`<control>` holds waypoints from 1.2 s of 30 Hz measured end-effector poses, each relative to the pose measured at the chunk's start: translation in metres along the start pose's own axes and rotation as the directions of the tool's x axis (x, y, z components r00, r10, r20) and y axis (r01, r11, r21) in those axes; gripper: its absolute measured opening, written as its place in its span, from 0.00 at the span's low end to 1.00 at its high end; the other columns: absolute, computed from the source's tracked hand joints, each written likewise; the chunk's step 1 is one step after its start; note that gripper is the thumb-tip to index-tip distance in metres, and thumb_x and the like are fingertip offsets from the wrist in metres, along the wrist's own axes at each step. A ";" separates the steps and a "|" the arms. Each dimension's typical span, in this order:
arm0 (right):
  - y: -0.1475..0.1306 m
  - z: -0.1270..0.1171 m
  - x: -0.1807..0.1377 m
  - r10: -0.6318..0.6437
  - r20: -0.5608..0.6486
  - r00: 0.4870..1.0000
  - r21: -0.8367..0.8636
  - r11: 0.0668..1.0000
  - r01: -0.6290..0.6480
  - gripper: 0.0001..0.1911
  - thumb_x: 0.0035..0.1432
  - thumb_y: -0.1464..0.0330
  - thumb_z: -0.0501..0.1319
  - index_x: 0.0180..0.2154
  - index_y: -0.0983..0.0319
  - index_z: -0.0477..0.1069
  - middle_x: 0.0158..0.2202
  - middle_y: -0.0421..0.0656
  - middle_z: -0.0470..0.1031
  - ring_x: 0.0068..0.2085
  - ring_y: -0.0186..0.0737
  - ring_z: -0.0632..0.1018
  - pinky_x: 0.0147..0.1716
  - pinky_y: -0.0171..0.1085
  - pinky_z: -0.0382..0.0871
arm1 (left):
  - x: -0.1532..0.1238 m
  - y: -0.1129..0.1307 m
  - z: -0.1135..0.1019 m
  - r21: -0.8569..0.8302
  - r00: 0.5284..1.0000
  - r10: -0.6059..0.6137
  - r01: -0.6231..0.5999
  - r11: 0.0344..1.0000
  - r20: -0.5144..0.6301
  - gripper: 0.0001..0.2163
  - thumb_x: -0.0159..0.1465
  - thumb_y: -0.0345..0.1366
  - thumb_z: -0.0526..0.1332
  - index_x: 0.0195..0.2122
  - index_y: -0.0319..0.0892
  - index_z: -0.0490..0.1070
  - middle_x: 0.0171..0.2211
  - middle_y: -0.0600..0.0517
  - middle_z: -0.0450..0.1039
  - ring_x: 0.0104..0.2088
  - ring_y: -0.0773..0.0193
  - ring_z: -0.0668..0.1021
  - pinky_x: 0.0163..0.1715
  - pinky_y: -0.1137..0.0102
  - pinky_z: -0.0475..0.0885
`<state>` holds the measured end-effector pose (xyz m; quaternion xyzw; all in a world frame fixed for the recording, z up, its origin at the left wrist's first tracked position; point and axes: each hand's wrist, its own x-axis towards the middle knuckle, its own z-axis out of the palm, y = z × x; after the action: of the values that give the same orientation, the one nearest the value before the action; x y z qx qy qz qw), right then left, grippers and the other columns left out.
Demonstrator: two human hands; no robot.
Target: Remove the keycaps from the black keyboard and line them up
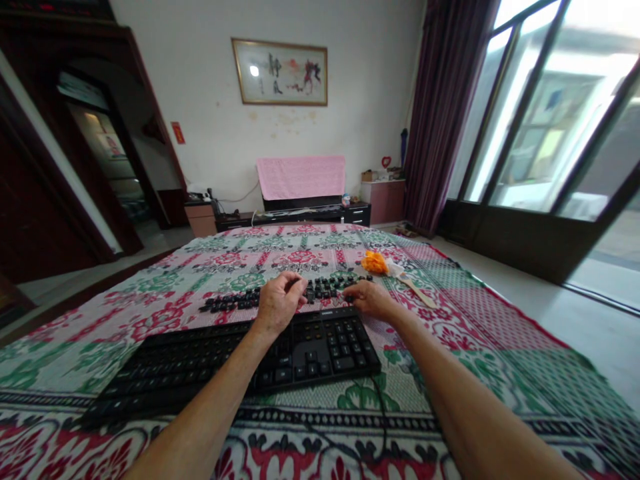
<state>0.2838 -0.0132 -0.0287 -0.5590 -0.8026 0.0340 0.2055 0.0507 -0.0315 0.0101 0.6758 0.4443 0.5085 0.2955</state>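
A black keyboard (305,350) lies at an angle on the patterned cloth in front of me, with bare gaps in its upper rows. Beyond its far edge, loose black keycaps (327,288) are spread in a rough band. My left hand (281,301) is over the keyboard's far edge, thumb and fingers pinched together; whatever they may hold is hidden. Farther right, my right hand (371,299) is low at the end of the keycaps, its fingers closed around a dark keycap (349,298).
An orange flower-like bundle (375,263) and a brush with a pale wooden handle (419,292) lie to the right of the keycaps. The keyboard cable (383,407) runs toward me. Beyond the cloth-covered table (300,247) stands a low black cabinet (356,215).
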 end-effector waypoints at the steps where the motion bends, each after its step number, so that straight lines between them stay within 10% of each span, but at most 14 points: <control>1: -0.001 0.000 0.000 0.015 0.006 1.000 -0.012 1.000 -0.015 0.18 0.43 0.74 0.53 0.37 0.59 0.74 0.31 0.41 0.75 0.32 0.35 0.72 0.31 0.29 0.60 | 0.000 -0.001 0.000 0.002 1.000 0.006 -0.006 1.000 0.000 0.10 0.54 0.42 0.57 0.29 0.39 0.68 0.16 0.55 0.70 0.18 0.67 0.75 0.18 0.77 0.68; 36: -0.008 0.008 0.017 0.127 -0.080 0.989 0.095 0.988 -0.119 0.12 0.46 0.70 0.53 0.29 0.61 0.75 0.26 0.39 0.75 0.29 0.34 0.72 0.28 0.29 0.59 | -0.004 -0.001 0.008 0.002 0.996 0.055 -0.055 0.998 0.066 0.10 0.55 0.41 0.56 0.28 0.40 0.67 0.18 0.56 0.69 0.18 0.69 0.75 0.19 0.79 0.67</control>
<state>0.2688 0.0011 -0.0288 -0.5986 -0.7546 0.0587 0.2624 0.0579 -0.0340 0.0052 0.7048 0.4164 0.4930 0.2946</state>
